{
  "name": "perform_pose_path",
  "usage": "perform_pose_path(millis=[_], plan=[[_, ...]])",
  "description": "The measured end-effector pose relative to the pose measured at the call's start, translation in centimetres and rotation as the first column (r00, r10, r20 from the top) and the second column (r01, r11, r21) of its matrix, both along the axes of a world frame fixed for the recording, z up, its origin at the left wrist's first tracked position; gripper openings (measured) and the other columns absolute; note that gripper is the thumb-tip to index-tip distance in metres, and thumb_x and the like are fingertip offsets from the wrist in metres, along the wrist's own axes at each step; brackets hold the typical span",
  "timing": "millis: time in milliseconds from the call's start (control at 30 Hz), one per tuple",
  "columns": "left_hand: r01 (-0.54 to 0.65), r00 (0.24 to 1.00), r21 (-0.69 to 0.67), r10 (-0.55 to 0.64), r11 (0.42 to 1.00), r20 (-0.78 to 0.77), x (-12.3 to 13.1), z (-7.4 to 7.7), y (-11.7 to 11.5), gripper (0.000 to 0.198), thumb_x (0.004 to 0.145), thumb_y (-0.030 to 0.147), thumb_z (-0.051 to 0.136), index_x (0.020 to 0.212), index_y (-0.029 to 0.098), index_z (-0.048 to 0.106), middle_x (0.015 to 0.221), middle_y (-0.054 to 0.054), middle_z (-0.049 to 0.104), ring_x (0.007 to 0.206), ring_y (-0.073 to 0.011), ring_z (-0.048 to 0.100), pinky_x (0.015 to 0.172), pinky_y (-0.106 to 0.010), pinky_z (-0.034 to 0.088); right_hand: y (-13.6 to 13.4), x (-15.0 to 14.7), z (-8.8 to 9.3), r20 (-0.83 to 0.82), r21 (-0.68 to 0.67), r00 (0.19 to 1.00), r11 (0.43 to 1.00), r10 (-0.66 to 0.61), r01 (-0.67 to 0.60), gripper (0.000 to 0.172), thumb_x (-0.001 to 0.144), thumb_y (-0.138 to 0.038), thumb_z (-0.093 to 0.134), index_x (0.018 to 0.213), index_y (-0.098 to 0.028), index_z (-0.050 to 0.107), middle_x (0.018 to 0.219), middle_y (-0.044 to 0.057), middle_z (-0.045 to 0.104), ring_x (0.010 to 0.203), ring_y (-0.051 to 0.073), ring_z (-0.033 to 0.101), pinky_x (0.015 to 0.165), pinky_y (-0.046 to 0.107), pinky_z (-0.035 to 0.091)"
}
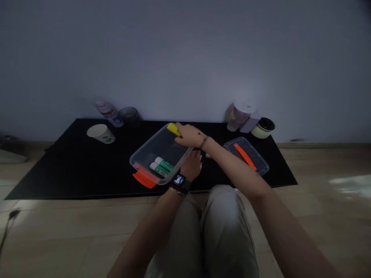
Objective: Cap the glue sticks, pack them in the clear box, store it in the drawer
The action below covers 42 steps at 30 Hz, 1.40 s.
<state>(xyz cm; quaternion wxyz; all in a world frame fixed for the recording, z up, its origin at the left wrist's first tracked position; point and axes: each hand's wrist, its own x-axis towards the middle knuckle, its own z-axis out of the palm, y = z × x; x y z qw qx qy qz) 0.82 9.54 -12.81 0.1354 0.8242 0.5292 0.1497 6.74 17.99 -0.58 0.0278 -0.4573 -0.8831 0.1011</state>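
Observation:
A clear plastic box (145, 152) with an orange latch (145, 177) stands lidless on the black table. Two green-and-white tubes, like glue sticks (162, 166), lie inside at its near end. Over the box's far right part, my right hand (188, 135) is closed on a short yellow stick-like thing (173, 129). My left hand (191, 165), with a watch on its wrist, is beside the box's right wall, below the right hand. Its fingers are curled, and white bits show at their edge; what they hold is mostly hidden.
To the right lies a clear lid (256, 154) with an orange handle (245, 156). Behind it are a patterned tumbler (238, 117), a pale purple box (249, 123) and a small pot (262, 128). A paper cup (101, 133), spray bottle (109, 112) and dark glass (130, 117) stand left.

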Motion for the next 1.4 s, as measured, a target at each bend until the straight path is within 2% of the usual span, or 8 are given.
perform_pose_path(millis=[133,300,433,533,667,867,1000,1400], plan=[[-0.073,0.970,-0.053,0.083,0.996,0.229,-1.1,-0.4,0.8,0.058,0.088,0.020,0.059,0.142,0.007,0.042,0.137,-0.022,0.056,0.131,-0.0306,0.054,0.112,-0.046,0.043,-3.8,7.5,2.2,0.084,0.131,0.969,0.966,-0.233,0.221,0.045,0.096,-0.031,0.043,0.138,-0.013,0.043,0.117,0.016,0.070,0.100,0.028,0.068,0.081,0.035,0.050],[-0.125,0.928,-0.035,0.129,0.992,0.350,-2.7,-0.2,1.6,0.062,0.088,0.025,0.059,0.145,0.010,0.037,0.144,-0.021,0.051,0.137,-0.0306,0.048,0.116,-0.049,0.037,-7.9,12.0,-0.4,0.320,0.044,0.913,0.966,-0.254,0.254,0.030,0.095,-0.027,0.047,0.122,-0.017,0.057,0.114,0.015,0.071,0.101,0.028,0.070,0.077,0.032,0.050],[0.009,0.974,-0.041,0.001,0.999,0.228,-3.3,2.5,-0.1,0.067,0.086,0.026,0.062,0.146,0.012,0.036,0.148,-0.021,0.047,0.141,-0.0299,0.044,0.117,-0.047,0.035,-9.4,11.2,-3.2,0.351,-0.006,0.914,0.976,-0.202,0.218,0.027,0.094,-0.025,0.049,0.115,-0.015,0.062,0.112,0.016,0.071,0.102,0.028,0.070,0.078,0.033,0.052],[0.150,0.987,-0.113,-0.142,0.982,0.074,-2.6,5.3,-2.5,0.056,0.086,0.024,0.061,0.139,0.016,0.045,0.143,-0.015,0.053,0.133,-0.0264,0.052,0.110,-0.039,0.043,-10.4,9.7,-3.9,0.315,-0.027,0.941,0.990,-0.124,0.139,0.029,0.093,-0.026,0.052,0.118,-0.015,0.062,0.109,0.016,0.072,0.100,0.029,0.071,0.076,0.035,0.053],[0.046,0.966,-0.221,-0.100,0.974,-0.239,-1.0,7.6,-5.0,0.033,0.089,0.021,0.052,0.122,0.016,0.056,0.119,-0.013,0.068,0.109,-0.0284,0.067,0.089,-0.039,0.052,-12.0,8.8,-3.7,0.233,0.000,0.971,0.998,-0.059,0.061,0.026,0.094,-0.025,0.052,0.114,-0.014,0.065,0.102,0.016,0.074,0.096,0.028,0.072,0.072,0.033,0.052],[0.098,0.927,-0.236,-0.175,0.967,-0.332,0.4,8.0,-6.1,0.031,0.089,0.025,0.050,0.117,0.017,0.060,0.105,-0.013,0.073,0.099,-0.0301,0.070,0.079,-0.038,0.052,-14.0,9.9,-3.3,0.255,0.011,0.965,0.999,-0.054,0.053,0.027,0.099,-0.019,0.042,0.106,-0.012,0.067,0.092,0.017,0.074,0.090,0.027,0.073,0.068,0.032,0.050],[0.042,0.911,-0.287,-0.154,0.957,-0.381,1.1,7.7,-6.4,0.028,0.085,0.030,0.052,0.103,0.017,0.068,0.096,-0.016,0.074,0.094,-0.0331,0.072,0.075,-0.039,0.052,-15.2,10.1,-3.9,0.278,0.004,0.960,1.000,-0.025,0.025,0.029,0.099,-0.014,0.039,0.103,-0.010,0.067,0.095,0.019,0.074,0.091,0.027,0.073,0.067,0.033,0.050],[0.066,0.916,-0.350,-0.196,0.934,-0.351,0.8,8.8,-6.9,0.025,0.083,0.033,0.054,0.093,0.018,0.071,0.091,-0.015,0.074,0.093,-0.0344,0.072,0.077,-0.040,0.052,-16.3,10.4,-4.2,0.234,0.087,0.972,0.995,0.035,-0.057,0.026,0.099,-0.014,0.040,0.098,-0.011,0.066,0.092,0.017,0.073,0.086,0.025,0.070,0.067,0.031,0.045]])
